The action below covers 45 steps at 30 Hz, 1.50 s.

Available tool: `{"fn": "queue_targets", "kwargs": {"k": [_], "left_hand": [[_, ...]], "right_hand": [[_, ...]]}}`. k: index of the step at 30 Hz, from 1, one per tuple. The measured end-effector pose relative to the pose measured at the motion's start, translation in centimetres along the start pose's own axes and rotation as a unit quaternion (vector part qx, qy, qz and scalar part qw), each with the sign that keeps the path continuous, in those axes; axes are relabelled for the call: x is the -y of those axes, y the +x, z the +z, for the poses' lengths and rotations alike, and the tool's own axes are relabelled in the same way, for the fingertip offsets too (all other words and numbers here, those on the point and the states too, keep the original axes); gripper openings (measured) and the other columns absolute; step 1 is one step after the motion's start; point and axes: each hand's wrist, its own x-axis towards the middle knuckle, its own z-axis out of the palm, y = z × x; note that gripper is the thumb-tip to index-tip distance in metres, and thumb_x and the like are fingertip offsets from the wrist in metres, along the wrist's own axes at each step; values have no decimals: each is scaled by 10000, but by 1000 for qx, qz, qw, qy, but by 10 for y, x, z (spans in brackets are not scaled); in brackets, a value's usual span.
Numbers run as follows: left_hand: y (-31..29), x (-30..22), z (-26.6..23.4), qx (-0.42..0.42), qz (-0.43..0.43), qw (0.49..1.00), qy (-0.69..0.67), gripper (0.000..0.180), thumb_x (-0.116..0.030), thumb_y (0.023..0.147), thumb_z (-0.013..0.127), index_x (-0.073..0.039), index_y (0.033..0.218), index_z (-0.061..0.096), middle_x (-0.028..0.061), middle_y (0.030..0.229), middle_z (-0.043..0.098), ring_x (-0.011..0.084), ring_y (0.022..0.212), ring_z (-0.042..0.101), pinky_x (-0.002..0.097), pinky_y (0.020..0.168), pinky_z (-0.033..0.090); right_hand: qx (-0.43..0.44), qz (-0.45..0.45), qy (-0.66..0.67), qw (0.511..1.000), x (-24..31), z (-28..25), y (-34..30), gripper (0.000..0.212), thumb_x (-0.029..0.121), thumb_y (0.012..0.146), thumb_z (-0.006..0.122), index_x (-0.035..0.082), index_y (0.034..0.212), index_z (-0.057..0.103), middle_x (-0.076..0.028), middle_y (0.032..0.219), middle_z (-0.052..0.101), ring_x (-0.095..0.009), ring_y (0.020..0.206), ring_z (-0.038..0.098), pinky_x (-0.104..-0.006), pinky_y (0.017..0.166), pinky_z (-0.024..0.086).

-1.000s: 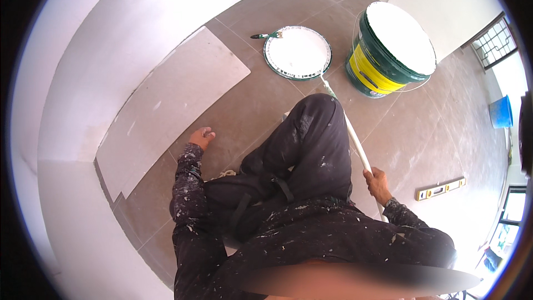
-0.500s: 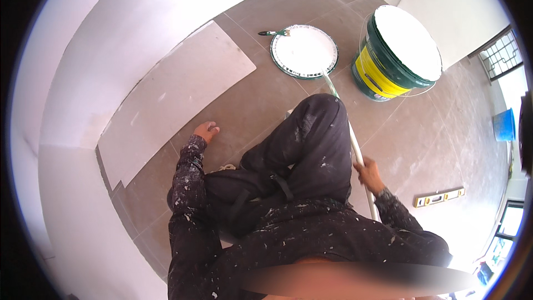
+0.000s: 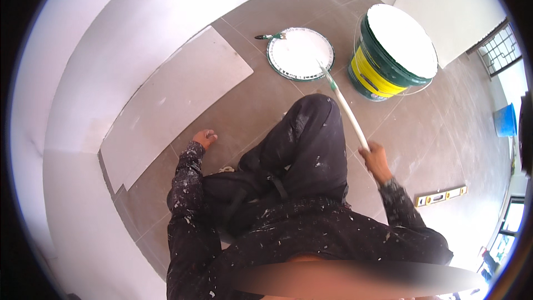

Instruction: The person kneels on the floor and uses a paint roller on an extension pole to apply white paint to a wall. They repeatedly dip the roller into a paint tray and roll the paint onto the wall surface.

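My right hand (image 3: 376,162) is closed around a long white pole (image 3: 351,113) with a green section near its far end. The pole slants away from me, and its narrow tip reaches over the white-coated surface of a round bucket lid (image 3: 300,53). A paintbrush (image 3: 270,36) with a dark green handle rests across the lid's left rim. Out to the left of my bent leg, my left hand (image 3: 205,138) hovers with its fingers loosely curled and nothing visible in them. A green bucket (image 3: 381,78) with a yellow band stands right of the lid, filled with white material.
A pale board (image 3: 183,89) lies on the tiled floor along the left wall (image 3: 78,111). To my right is a yellow and white spirit level (image 3: 441,196). Farther off stand a blue bucket (image 3: 505,120) and a barred window (image 3: 501,50).
My right hand has moved forward and slightly right along with the pole. The pole's tip has shifted left, further over the lid. My left hand has lowered slightly.
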Motion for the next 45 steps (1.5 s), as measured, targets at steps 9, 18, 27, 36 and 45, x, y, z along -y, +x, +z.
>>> {"fn": "queue_targets", "kwargs": {"k": [9, 18, 27, 36, 45], "left_hand": [[-11, -98, -5, -92, 119, 984, -95, 486, -356, 946, 678, 4, 1271, 639, 151, 1221, 692, 241, 1119, 664, 352, 978, 505], [-71, -342, 43, 70, 136, 797, -584, 861, -402, 939, 712, -17, 1553, 249, 162, 1403, 513, 263, 1216, 572, 385, 997, 503], [-76, -282, -14, -147, -54, 533, -832, 413, -519, 886, 724, -200, 1018, 499, -2, 729, 508, 168, 596, 516, 375, 514, 462], [-116, -105, -123, -267, 101, 421, -861, 342, -502, 894, 687, -202, 838, 533, -102, 527, 347, 71, 445, 360, 267, 442, 323], [-119, -49, -136, -264, 197, 386, -862, 377, -514, 884, 689, -186, 750, 559, -118, 497, 340, 64, 419, 332, 252, 437, 308]], "right_hand": [[205, 204, 352, 890, 9, -15, -27, 261, 278, 985, 634, 40, 1089, 603, 40, 636, 463, -67, 427, 413, -248, 364, 374], [322, 225, 408, 824, 105, -48, -49, 375, 297, 1006, 608, 2, 1229, 544, 21, 625, 453, -70, 414, 388, -244, 361, 340], [506, 59, 179, 842, 187, 31, -11, 543, 79, 916, 701, -3, 1399, 469, 8, 714, 540, -67, 497, 502, -228, 440, 429], [611, 70, 58, 787, 171, 49, 25, 280, 72, 928, 701, 33, 1177, 578, 14, 652, 543, -81, 478, 522, -216, 448, 413], [649, 21, -22, 760, 158, 89, 46, 176, 70, 937, 694, 48, 1076, 588, 13, 660, 544, -91, 475, 529, -229, 446, 452]]}}
